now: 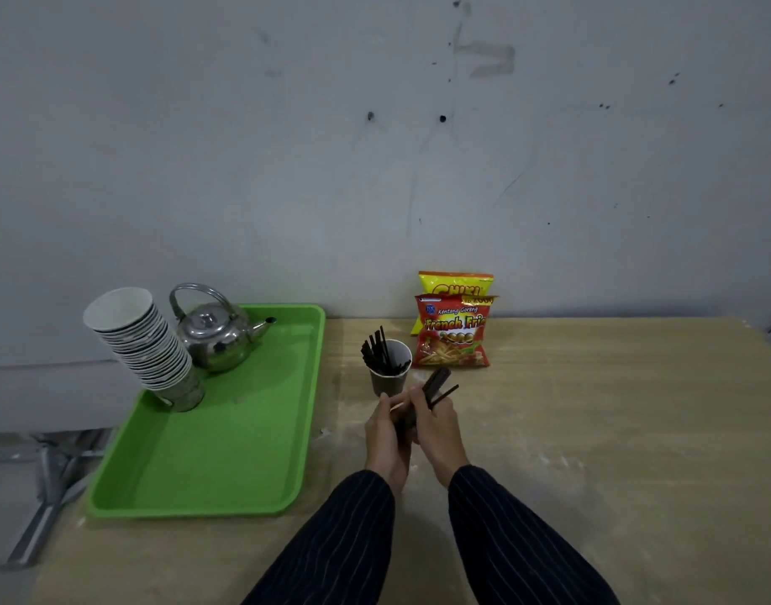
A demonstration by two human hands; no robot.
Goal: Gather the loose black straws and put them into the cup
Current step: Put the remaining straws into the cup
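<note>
A bundle of black straws [433,388] is sitting pinched between both hands just in front of the cup [390,377], which is already holding several straws. The left hand [385,434] and right hand [436,430] are both grasping the bundle, probably squaring its ends for insertion. Snack bags [453,334] are standing behind.

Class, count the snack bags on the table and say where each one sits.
2: the red bag stands behind the cup; the yellow bag leans behind it, partly hidden.
</note>
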